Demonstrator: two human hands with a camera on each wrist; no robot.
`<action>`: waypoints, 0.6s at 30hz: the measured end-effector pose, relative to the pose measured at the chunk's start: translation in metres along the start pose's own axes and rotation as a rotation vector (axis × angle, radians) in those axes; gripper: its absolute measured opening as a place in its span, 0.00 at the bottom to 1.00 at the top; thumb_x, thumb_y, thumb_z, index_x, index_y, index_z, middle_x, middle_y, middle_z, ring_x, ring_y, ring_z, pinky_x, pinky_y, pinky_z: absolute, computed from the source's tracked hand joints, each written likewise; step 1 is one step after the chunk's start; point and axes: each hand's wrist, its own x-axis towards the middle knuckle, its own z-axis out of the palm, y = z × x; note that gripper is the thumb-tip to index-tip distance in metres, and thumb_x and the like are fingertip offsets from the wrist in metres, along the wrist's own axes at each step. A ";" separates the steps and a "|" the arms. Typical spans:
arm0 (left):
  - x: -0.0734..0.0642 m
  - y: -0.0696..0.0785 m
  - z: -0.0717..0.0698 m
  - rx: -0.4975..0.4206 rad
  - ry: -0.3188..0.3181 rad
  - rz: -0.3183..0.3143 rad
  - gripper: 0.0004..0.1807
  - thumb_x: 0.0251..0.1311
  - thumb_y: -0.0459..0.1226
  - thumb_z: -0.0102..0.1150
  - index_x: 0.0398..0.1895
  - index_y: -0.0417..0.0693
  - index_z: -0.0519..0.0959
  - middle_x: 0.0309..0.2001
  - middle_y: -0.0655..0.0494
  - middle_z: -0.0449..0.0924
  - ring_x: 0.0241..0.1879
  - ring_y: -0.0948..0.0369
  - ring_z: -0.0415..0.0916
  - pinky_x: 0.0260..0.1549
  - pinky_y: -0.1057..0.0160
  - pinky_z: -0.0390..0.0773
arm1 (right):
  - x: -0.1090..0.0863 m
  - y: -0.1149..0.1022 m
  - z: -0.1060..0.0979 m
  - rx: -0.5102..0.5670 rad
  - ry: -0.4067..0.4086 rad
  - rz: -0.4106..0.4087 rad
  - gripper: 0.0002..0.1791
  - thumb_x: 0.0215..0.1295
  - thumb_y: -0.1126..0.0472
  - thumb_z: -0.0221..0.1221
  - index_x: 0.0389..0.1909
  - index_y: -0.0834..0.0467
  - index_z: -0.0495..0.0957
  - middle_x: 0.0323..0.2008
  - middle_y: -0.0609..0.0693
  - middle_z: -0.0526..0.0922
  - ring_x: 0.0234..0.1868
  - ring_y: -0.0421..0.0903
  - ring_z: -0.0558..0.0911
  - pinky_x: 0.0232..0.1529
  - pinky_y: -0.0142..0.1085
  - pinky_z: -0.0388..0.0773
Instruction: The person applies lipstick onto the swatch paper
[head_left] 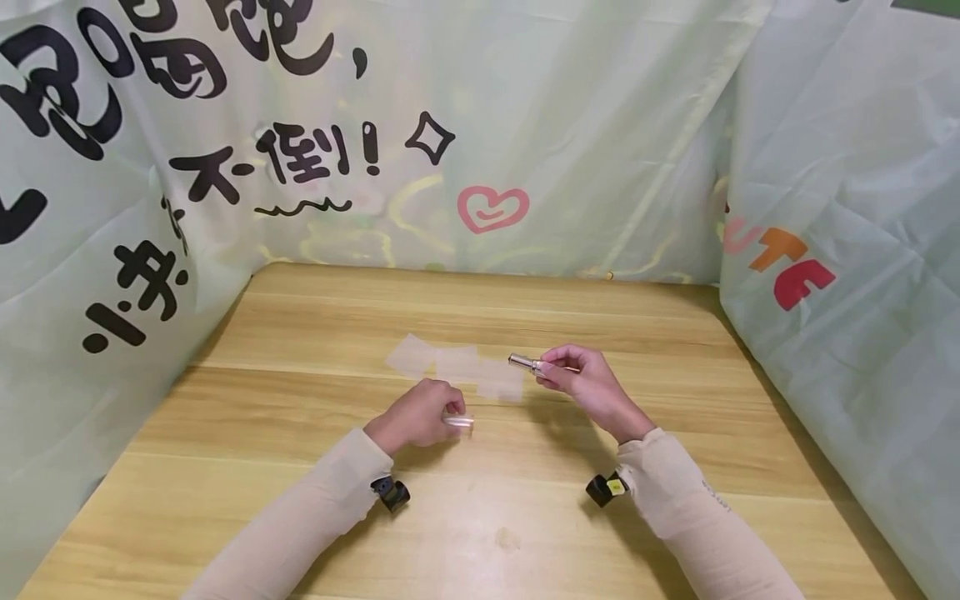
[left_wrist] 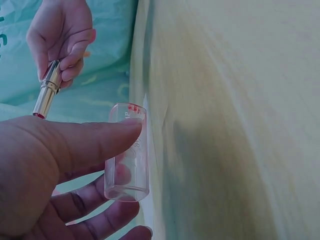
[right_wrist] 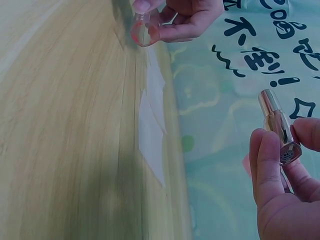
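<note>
My left hand (head_left: pixel 420 414) pinches a clear plastic lipstick cap (left_wrist: pixel 134 172) between thumb and fingers, just above the table. Small red marks show near one end of this cap in the left wrist view. To the right and a little farther back, my right hand (head_left: pixel 592 387) holds a shiny metallic lipstick tube (right_wrist: pixel 271 106) by its base, tilted. The tube's narrower end points left, and a bit of red shows at its mouth in the left wrist view. Cap and tube are apart.
Three thin pale sheets (head_left: pixel 456 364) lie overlapping on the wooden table (head_left: pixel 300 517) beyond my hands. Printed cloth (head_left: pixel 600 125) hangs along the back and both sides. A faint round stain (head_left: pixel 507 538) marks the tabletop near the front.
</note>
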 end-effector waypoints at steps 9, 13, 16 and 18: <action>0.001 -0.001 0.003 0.012 -0.032 -0.021 0.09 0.49 0.34 0.73 0.32 0.46 0.81 0.34 0.56 0.80 0.37 0.59 0.76 0.40 0.61 0.78 | 0.001 0.001 0.001 0.013 -0.002 0.000 0.10 0.66 0.74 0.56 0.43 0.78 0.71 0.37 0.57 0.77 0.39 0.47 0.83 0.48 0.36 0.80; 0.000 -0.003 0.004 0.017 -0.039 -0.015 0.09 0.49 0.34 0.73 0.32 0.47 0.81 0.34 0.57 0.79 0.37 0.60 0.75 0.41 0.60 0.78 | 0.001 0.002 0.002 0.015 -0.003 0.013 0.10 0.66 0.75 0.55 0.44 0.78 0.71 0.38 0.57 0.76 0.40 0.48 0.83 0.48 0.36 0.80; -0.001 -0.003 0.005 0.013 -0.037 -0.012 0.09 0.49 0.34 0.73 0.32 0.46 0.81 0.33 0.57 0.78 0.36 0.60 0.74 0.39 0.60 0.78 | 0.001 0.002 0.003 0.010 -0.004 0.011 0.10 0.66 0.74 0.55 0.44 0.78 0.71 0.38 0.58 0.76 0.40 0.48 0.83 0.48 0.36 0.80; -0.001 -0.004 0.006 0.015 -0.045 -0.017 0.10 0.49 0.34 0.73 0.32 0.47 0.81 0.33 0.58 0.78 0.35 0.61 0.74 0.39 0.61 0.77 | 0.002 0.002 0.004 0.011 -0.006 0.011 0.10 0.66 0.74 0.55 0.44 0.78 0.71 0.38 0.58 0.76 0.41 0.50 0.83 0.48 0.36 0.80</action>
